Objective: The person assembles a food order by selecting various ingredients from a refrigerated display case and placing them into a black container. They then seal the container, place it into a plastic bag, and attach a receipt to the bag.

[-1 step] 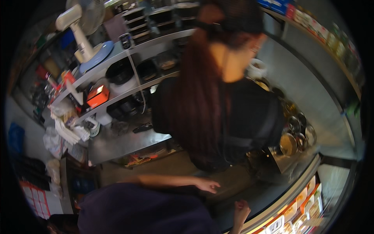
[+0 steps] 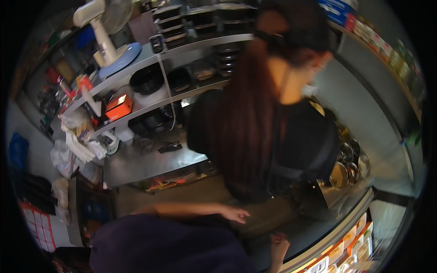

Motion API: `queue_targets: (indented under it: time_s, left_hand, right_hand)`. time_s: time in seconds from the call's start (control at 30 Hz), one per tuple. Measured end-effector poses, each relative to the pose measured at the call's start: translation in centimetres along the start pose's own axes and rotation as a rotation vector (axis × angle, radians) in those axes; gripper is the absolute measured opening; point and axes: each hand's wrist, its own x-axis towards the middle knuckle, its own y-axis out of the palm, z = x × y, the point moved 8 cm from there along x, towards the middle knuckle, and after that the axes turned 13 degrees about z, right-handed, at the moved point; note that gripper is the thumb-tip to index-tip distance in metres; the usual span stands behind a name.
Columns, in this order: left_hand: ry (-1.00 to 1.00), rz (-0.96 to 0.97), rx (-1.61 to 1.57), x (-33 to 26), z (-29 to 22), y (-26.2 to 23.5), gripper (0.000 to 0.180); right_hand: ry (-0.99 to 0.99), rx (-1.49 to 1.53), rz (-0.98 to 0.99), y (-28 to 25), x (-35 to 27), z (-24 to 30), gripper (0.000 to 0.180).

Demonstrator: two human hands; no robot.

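Note:
My left hand (image 2: 235, 214) hangs over the floor at the lower middle, its fingers loosely extended and apart, with nothing visible in it. Lower and to the right, my right hand (image 2: 279, 245) has its fingers curled in, and I see no object in them. It is nearest to the edge of the lit display counter (image 2: 318, 255). Both hands are apart from everything around them. A person in black (image 2: 246, 123) with long hair and a cap stands in front of me, turned away to the right, their hands hidden by their body.
A steel worktable (image 2: 150, 166) with shelves runs along the left, holding a fan (image 2: 107, 43), an orange box (image 2: 119, 107) and a black pot (image 2: 146, 80). Several metal containers (image 2: 348, 159) stand on the right. White plastic bags (image 2: 63, 161) are at far left.
The view has shifted slightly, so the shelves and the person in black appear a little farther right. My hands appear slightly farther left, in much the same pose.

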Motion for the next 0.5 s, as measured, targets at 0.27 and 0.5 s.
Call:
queue_targets:
  time_s: [0.27, 0.5]
  left_hand:
    - [-0.466, -0.971, -0.328, -32.7, 18.9, -1.0, 0.056]
    - [-0.264, -0.988, -0.271, -37.3, 25.1, -6.7, 0.048]
  right_hand:
    - [-0.336, 0.044, 0.761, 17.9, 6.4, 23.4, 0.03]
    - [-0.362, 1.045, 0.328, 28.5, 39.5, 55.4, 0.027]
